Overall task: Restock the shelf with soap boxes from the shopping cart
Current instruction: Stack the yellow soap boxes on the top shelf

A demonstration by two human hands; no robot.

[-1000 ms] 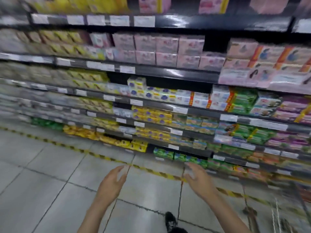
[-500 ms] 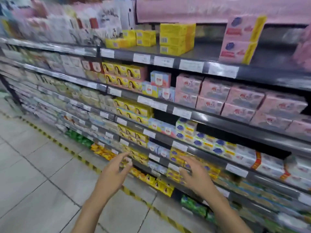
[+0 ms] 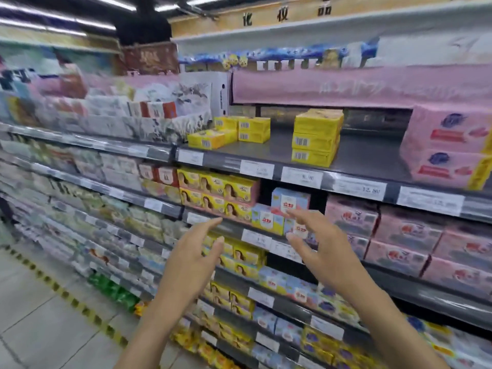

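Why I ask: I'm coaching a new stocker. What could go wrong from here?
1. The right hand has fingertips close to the blue box perched atop its neighbours; a careless brush might topple it.
2. Both it and the left hand are open and empty, so nothing may get shelved.
3. The yellow stack, three high near the front edge of the shelf, could tip if bumped.

yellow soap boxes [image 3: 315, 137] | stacked, apparently three high | on grey shelf [image 3: 372, 155]
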